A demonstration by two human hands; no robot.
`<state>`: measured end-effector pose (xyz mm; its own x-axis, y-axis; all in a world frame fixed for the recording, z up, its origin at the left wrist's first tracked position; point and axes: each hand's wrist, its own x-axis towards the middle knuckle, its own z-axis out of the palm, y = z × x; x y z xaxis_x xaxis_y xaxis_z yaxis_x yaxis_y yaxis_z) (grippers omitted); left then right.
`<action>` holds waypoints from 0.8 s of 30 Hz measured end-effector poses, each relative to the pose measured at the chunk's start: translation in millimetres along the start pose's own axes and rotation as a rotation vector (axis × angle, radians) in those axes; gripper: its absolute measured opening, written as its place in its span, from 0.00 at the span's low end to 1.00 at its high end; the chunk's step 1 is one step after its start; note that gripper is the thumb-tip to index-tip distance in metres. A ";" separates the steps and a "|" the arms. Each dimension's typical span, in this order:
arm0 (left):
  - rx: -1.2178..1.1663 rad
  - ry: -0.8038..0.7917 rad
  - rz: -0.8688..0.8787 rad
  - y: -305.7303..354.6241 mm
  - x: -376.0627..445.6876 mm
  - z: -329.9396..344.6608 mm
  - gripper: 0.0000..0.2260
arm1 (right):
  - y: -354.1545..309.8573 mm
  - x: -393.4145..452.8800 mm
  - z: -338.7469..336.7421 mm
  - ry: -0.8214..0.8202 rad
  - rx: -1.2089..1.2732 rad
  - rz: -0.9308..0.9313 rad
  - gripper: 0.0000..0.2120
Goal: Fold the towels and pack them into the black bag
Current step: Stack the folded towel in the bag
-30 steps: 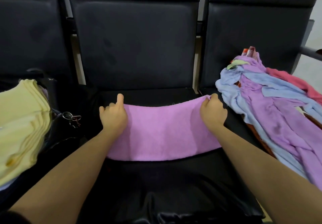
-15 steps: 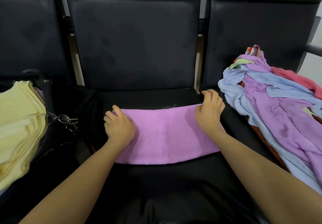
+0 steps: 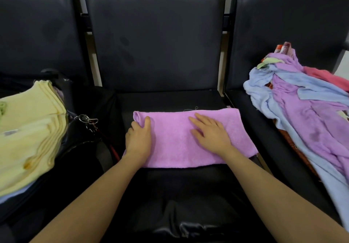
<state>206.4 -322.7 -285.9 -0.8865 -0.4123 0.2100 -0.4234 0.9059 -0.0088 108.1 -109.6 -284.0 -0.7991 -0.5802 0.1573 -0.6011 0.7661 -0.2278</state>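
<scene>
Towel work at the centre of the frame: a folded pink towel lies on the black middle seat. Left hand grips the towel's left end — thumb on top, fingers curled under the edge. Right hand lies flat with fingers spread on the towel's middle. At the left edge, yellow folded towels sit stacked on the black bag. At the right edge — a loose heap of unfolded towels.
</scene>
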 end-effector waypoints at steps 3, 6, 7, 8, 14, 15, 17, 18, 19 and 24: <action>-0.007 0.023 -0.009 -1.1 -4.2 -16.9 0.17 | -8.4 -2.9 14.6 -0.150 -0.226 -0.047 0.39; 0.080 -0.045 0.041 -5.0 -3.3 -40.0 0.17 | -20.3 -2.7 25.6 -0.214 -0.260 -0.050 0.42; 0.107 -0.018 0.045 -6.1 -3.8 -48.4 0.17 | -25.7 -3.1 27.2 -0.230 -0.253 -0.040 0.40; 0.140 0.042 0.071 -7.6 -5.3 -54.6 0.17 | -31.4 -3.9 29.4 -0.250 -0.242 -0.027 0.37; 0.280 0.210 0.242 -10.3 -14.0 -73.2 0.16 | -74.6 -12.4 34.3 -0.370 0.001 -0.027 0.28; 0.271 0.216 0.252 -6.7 -16.7 -77.1 0.16 | -81.2 -10.9 31.4 -0.387 0.102 -0.036 0.27; 0.240 0.199 0.264 -1.4 -17.8 -73.0 0.17 | -86.7 -9.0 20.8 -0.355 0.312 -0.035 0.23; 0.239 0.185 0.242 5.4 -22.3 -80.4 0.19 | -84.7 -10.0 13.5 -0.303 0.344 -0.035 0.21; 0.224 0.153 0.205 11.4 -26.9 -85.9 0.21 | -80.3 -12.7 5.7 -0.239 0.304 -0.036 0.19; -0.226 -0.027 0.188 56.0 -25.9 -84.0 0.18 | -42.0 -40.6 -26.6 -0.013 0.067 0.136 0.13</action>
<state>221.4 -253.2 -209.7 -0.9514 -0.2347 0.1992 -0.2014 0.9640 0.1736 165.5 -110.8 -255.4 -0.8727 -0.4761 0.1085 -0.4848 0.8180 -0.3097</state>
